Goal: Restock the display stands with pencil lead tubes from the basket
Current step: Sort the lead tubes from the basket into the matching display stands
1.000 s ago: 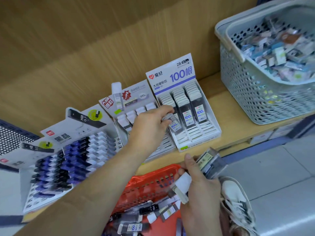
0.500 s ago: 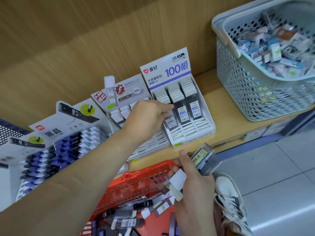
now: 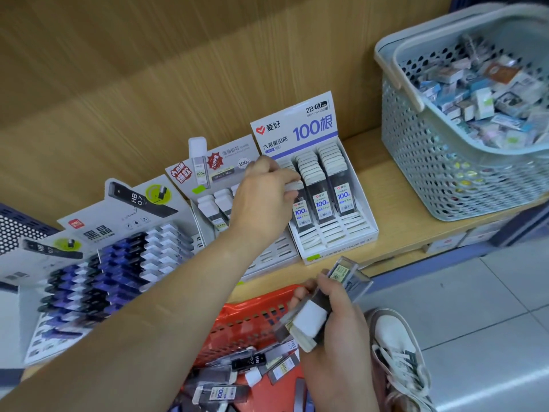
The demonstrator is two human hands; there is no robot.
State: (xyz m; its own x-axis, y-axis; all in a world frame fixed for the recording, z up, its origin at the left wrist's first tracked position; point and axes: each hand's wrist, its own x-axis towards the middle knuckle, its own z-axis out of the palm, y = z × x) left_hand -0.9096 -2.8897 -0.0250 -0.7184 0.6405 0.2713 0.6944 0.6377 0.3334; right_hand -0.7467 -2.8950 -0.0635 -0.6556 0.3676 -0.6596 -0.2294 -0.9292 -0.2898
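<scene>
Left hand (image 3: 261,203) pinches a tube (image 3: 292,185) in the white stand (image 3: 297,129), forearm crossing the grey stand (image 3: 234,156); right hand (image 3: 338,337) grips spare tubes (image 3: 310,318).

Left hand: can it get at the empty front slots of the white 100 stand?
Probably yes. The left hand is at that stand, pinching a tube in its left column; the empty front slots lie open just beside it. The right hand holds its tubes lower down, clear of the way.
</scene>
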